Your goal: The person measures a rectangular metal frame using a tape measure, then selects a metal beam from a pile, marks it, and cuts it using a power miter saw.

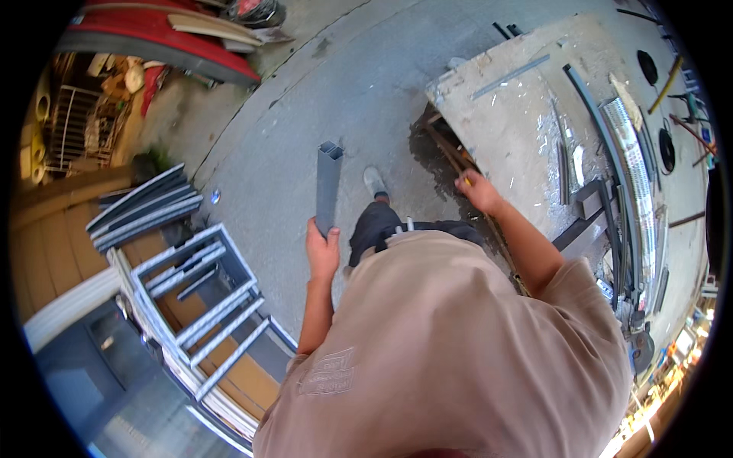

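My left hand [323, 250] is closed around the lower end of a long grey hollow profile [329, 183]. The profile stands nearly upright in front of me, and its open upper end shows inner chambers. Beside the near edge of the worktable [511, 114], my right hand [479, 192] is closed, with a small yellow tip [467, 182] showing at its fingers. What that yellow-tipped thing is, I cannot make out.
Dark strips [592, 99] and a ribbed light strip [634, 168] lie along the table's far side, among white scraps. To my left are stacked grey-and-white frames [195, 298] and a bundle of profiles [145, 210]. A red vehicle [160, 38] stands at the upper left.
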`<state>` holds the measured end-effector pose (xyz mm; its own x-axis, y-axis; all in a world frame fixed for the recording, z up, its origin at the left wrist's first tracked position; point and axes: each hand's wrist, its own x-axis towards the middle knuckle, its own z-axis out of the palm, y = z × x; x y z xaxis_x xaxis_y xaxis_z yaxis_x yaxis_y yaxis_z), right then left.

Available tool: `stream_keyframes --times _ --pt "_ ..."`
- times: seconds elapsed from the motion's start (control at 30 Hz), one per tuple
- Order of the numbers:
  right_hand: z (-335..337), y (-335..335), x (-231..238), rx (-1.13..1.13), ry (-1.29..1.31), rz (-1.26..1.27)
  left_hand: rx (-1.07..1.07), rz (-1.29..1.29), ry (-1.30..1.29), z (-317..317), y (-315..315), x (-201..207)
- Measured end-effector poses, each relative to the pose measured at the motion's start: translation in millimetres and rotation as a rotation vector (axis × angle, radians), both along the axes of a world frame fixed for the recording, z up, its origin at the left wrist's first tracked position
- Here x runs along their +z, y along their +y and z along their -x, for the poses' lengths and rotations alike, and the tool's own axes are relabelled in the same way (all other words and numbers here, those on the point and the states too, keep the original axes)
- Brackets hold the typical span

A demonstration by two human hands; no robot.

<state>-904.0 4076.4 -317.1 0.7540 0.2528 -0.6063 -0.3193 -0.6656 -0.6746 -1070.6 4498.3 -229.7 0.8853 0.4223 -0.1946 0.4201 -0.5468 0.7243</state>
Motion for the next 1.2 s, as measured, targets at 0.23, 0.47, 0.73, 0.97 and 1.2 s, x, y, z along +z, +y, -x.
stream_keyframes --times 0.23,0.47,0.73,0.97,1.2 --pt "61 -60 -53 -0.098 0.615 0.391 -0.374 -0.277 -0.022 -241 109 61" --pt "16 10 -51 0.174 0.895 0.248 -0.835 -0.605 0.03 -488 133 96" --pt "-252 87 -100 0.008 0.683 0.221 -1.037 -0.987 0.074 -684 52 62" --pt "-525 128 -47 -0.289 0.286 0.065 -1.177 -1.31 0.08 -807 7 23" --pt "-573 133 -50 -0.463 0.367 0.11 -1.294 -1.165 -0.145 -965 -35 -6"
